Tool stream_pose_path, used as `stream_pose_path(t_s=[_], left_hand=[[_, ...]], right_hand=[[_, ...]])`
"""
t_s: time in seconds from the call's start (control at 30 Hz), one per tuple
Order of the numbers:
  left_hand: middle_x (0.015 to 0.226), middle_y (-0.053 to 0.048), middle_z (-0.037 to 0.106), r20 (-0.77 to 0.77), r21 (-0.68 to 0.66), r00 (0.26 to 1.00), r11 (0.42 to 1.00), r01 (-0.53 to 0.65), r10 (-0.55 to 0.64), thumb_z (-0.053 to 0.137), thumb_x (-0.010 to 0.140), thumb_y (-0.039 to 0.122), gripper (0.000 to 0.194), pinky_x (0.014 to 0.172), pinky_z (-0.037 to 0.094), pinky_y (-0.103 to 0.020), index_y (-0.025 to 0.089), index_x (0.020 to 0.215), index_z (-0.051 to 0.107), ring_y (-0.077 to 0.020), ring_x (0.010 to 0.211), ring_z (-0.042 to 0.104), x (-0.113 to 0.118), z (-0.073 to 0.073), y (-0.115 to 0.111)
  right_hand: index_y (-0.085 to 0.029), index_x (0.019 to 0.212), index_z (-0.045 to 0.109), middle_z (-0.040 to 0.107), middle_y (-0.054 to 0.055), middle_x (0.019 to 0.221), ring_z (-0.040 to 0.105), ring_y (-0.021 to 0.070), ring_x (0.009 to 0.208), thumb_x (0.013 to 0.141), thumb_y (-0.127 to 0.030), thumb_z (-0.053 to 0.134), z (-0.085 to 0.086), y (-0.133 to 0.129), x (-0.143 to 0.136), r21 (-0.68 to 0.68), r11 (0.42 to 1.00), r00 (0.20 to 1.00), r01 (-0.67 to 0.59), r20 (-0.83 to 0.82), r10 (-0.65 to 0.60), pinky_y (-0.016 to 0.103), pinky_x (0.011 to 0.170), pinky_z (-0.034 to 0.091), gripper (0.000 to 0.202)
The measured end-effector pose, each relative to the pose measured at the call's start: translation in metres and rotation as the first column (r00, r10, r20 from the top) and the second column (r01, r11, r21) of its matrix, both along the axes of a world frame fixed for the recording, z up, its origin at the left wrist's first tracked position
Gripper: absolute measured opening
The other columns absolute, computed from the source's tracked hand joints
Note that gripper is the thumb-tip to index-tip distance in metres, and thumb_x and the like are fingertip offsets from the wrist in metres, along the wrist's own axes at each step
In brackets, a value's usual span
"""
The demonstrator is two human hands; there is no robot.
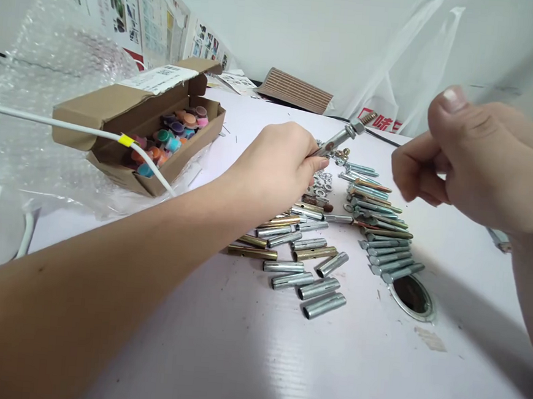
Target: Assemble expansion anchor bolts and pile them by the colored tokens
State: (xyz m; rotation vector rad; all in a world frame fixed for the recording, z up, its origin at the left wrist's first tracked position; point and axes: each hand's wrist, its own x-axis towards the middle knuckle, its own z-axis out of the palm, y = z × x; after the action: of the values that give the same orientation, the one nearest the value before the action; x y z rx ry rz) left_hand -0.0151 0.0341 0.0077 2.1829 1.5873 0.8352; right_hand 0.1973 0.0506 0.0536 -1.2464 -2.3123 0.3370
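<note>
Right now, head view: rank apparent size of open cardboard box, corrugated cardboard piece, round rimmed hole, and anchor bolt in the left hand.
1. Open cardboard box
2. Corrugated cardboard piece
3. Unsure: anchor bolt looks longer, round rimmed hole wider.

Looks like a home or sm. office, can't tell which, w/ a wkshop-type setup: white worktop (217, 361) w/ round cable hole (412, 296), loose bolts (391, 258) & metal sleeves (325, 305), cardbd box (190, 150), bubble wrap (48, 96), printed sheets (161, 19) nr pale wall (298, 30).
</note>
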Motion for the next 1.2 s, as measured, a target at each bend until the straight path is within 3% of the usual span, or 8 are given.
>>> stream_pose_path(t_s=[0.07,0.27,0.53,0.73,0.83,0.97,1.1,1.2], left_hand=[[0.060,-0.002,0.059,0.026,0.001,1.000,1.000,-0.005,0.005,0.053,0.093,0.037,0.032,0.061,0.037,-0.033,0.021,0.073,0.071,-0.0166,0.058,0.052,0.000,0.001,-0.001],[0.056,-0.002,0.057,0.000,-0.018,1.000,1.000,0.025,-0.025,0.052,0.093,0.039,0.032,0.058,0.034,-0.031,0.020,0.076,0.071,-0.0164,0.057,0.051,0.001,0.002,-0.004],[0.055,-0.001,0.060,-0.073,-0.011,0.997,1.000,0.009,-0.010,0.049,0.093,0.039,0.032,0.064,0.037,-0.031,0.022,0.074,0.068,-0.0189,0.063,0.058,0.002,0.008,-0.003],[0.073,0.000,0.074,-0.148,-0.007,0.989,0.999,-0.031,0.030,0.044,0.090,0.055,0.039,0.062,0.035,-0.036,0.029,0.079,0.072,-0.0260,0.067,0.062,0.006,0.000,0.000],[0.075,0.001,0.076,-0.136,-0.075,0.991,0.997,-0.020,0.010,0.046,0.089,0.055,0.037,0.064,0.040,-0.037,0.030,0.081,0.072,-0.0275,0.070,0.065,0.008,-0.005,0.002],[0.087,-0.002,0.079,-0.088,-0.157,0.992,0.984,0.081,-0.096,0.046,0.094,0.053,0.036,0.069,0.046,-0.035,0.027,0.088,0.070,-0.0274,0.083,0.071,0.009,-0.006,-0.003],[0.086,-0.003,0.079,-0.086,-0.182,0.991,0.980,0.085,-0.102,0.046,0.096,0.052,0.036,0.068,0.047,-0.034,0.027,0.089,0.070,-0.0265,0.082,0.072,0.009,-0.004,-0.005],[0.086,-0.002,0.080,-0.095,-0.148,0.991,0.986,0.083,-0.097,0.047,0.096,0.049,0.033,0.068,0.047,-0.033,0.026,0.089,0.071,-0.0252,0.081,0.072,0.009,-0.003,-0.003]], right_hand=[[-0.020,0.044,0.058,0.038,0.004,0.035,0.036,0.0089,0.035,0.097,-0.075,0.025,0.000,0.000,0.001,-0.016,0.999,0.999,0.043,-0.008,-0.043,0.031,0.040,0.030,0.083],[-0.019,0.090,0.070,0.053,-0.001,0.049,0.052,0.0106,0.047,0.100,-0.063,0.042,-0.004,-0.001,-0.003,0.082,0.996,0.985,-0.027,-0.167,0.041,0.026,0.049,0.037,0.053],[-0.016,0.051,0.056,0.041,0.002,0.044,0.040,0.0084,0.045,0.102,-0.063,0.033,-0.006,0.006,0.001,-0.033,0.999,0.999,-0.011,-0.042,0.009,0.027,0.048,0.033,0.074],[-0.025,0.128,0.055,0.057,-0.005,0.061,0.049,0.0131,0.055,0.086,-0.065,0.063,-0.006,0.005,-0.002,-0.130,0.985,0.976,-0.117,-0.199,0.089,0.028,0.054,0.033,0.059],[-0.020,0.095,0.064,0.056,-0.002,0.064,0.045,0.0106,0.057,0.090,-0.063,0.059,-0.011,0.009,-0.005,-0.097,0.978,0.971,-0.184,-0.175,0.166,0.028,0.056,0.030,0.044],[-0.017,0.060,0.047,0.040,-0.003,0.053,0.029,0.0087,0.052,0.090,-0.064,0.058,-0.015,0.008,-0.008,-0.044,0.994,0.991,-0.100,-0.090,0.095,0.030,0.054,0.020,0.057],[-0.018,0.052,0.035,0.029,-0.004,0.048,0.021,0.0083,0.049,0.091,-0.070,0.052,-0.014,0.006,-0.005,-0.151,0.989,0.998,0.002,-0.062,-0.012,0.031,0.053,0.016,0.066],[-0.018,0.063,0.049,0.037,-0.005,0.050,0.028,0.0079,0.048,0.090,-0.068,0.054,-0.013,0.004,-0.004,-0.175,0.984,0.994,0.012,-0.102,-0.030,0.029,0.052,0.018,0.057]])
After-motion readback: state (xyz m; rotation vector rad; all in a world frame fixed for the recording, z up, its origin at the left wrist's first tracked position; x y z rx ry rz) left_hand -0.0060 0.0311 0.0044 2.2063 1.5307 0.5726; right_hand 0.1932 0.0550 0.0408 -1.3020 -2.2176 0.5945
